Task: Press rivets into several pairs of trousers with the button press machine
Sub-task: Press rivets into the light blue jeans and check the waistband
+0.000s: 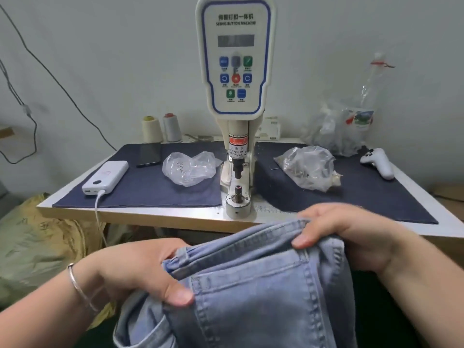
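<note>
Gripping a pair of light blue denim trousers (pixel 251 285) by the waistband, both hands are closed on the cloth in front of the tabletop (pixel 150 214), below its front edge. The left hand (pixel 140 275) pinches the band near a belt loop, thumb pressed on top beside the back pocket seam; the right hand (pixel 351 232) clasps the far end of the band, thumb over the folded edge. A thin bangle (pixel 80 287) sits on the left wrist.

Just beyond the hands, the button press machine (pixel 236 96) stands at the middle of the tabletop, its lower die post (pixel 238 194) bare and the upper punch (pixel 237 169) raised clear of it. No cloth lies between them, so this pair looks not yet riveted: it has still to be lifted onto the post and pressed. I cannot see any rivet on the visible denim.

Clear plastic bags (pixel 306 167), seemingly holding small metal parts, lie either side of the machine on a dark mat (pixel 150 192). No finished or waiting pile is clearly visible, so how many pairs are done cannot be told.
</note>
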The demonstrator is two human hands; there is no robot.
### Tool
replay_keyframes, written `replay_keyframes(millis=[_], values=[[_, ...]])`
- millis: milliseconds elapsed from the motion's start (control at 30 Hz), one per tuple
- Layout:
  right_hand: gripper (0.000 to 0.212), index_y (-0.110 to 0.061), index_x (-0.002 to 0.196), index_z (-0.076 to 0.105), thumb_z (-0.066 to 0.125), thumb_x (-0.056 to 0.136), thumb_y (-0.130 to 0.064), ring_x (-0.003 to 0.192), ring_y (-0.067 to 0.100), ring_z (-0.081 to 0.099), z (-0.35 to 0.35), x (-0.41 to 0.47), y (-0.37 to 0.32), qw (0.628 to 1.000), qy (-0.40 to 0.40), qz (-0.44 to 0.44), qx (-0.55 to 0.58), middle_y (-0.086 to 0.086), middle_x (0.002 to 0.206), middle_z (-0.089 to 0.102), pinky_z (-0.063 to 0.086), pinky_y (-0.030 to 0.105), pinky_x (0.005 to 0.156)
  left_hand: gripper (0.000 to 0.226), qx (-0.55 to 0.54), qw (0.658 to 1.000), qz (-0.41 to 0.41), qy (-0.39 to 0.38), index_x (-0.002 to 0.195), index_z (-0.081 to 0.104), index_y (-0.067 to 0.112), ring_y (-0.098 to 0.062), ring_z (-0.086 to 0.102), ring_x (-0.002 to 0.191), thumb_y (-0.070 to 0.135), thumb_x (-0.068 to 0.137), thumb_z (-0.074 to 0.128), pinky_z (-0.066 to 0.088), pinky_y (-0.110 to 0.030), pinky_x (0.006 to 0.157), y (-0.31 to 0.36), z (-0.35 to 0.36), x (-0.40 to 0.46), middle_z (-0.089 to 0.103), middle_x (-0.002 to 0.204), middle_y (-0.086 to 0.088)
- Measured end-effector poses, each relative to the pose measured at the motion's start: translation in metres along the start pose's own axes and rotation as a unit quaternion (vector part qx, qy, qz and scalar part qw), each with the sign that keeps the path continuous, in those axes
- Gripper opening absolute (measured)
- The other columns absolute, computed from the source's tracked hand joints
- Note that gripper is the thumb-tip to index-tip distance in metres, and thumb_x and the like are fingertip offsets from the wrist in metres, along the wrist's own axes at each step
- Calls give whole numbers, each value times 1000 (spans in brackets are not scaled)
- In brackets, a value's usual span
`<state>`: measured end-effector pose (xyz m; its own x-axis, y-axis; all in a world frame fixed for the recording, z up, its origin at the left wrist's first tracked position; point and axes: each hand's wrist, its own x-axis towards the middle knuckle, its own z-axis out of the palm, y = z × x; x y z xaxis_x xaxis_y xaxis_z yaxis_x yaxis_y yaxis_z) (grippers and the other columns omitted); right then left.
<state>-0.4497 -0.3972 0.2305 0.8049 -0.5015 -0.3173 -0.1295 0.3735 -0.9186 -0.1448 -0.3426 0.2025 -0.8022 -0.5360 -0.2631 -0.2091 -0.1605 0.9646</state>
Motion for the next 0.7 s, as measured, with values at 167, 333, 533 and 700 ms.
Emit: replay_keyframes(millis=[167,333,533,700], values=[[32,5,76,60,72,49,-6,60,26,62,-8,19,29,989,128,64,-45,21,77,63,52,25,60,43,-45,988,27,146,131,62,6,-31,60,120,23,93,68,47,-35,103,-25,-1,6,60,135,-23],[21,-12,71,69,81,56,-20,67,23,58,-25,41,14,968,220,-3,-120,13,75,63,45,27,60,40,122,920,-19,371,101,73,19,-14,67,89,50,76,72,49,-34,87,-11,-23,12,72,104,-16],[9,-18,78,70,71,82,-10,81,18,64,-102,56,10,797,524,-97,-285,0,79,71,50,32,73,36,186,829,-9,528,92,79,39,-9,75,73,65,66,75,57,-19,58,22,-75,-23,78,82,4],[32,-17,113,69,48,93,-5,108,28,58,-161,74,6,638,613,-41,-464,6,116,66,48,35,83,8,215,753,4,621,81,77,40,-9,70,64,48,81,74,53,-24,58,30,-128,-10,74,69,9]])
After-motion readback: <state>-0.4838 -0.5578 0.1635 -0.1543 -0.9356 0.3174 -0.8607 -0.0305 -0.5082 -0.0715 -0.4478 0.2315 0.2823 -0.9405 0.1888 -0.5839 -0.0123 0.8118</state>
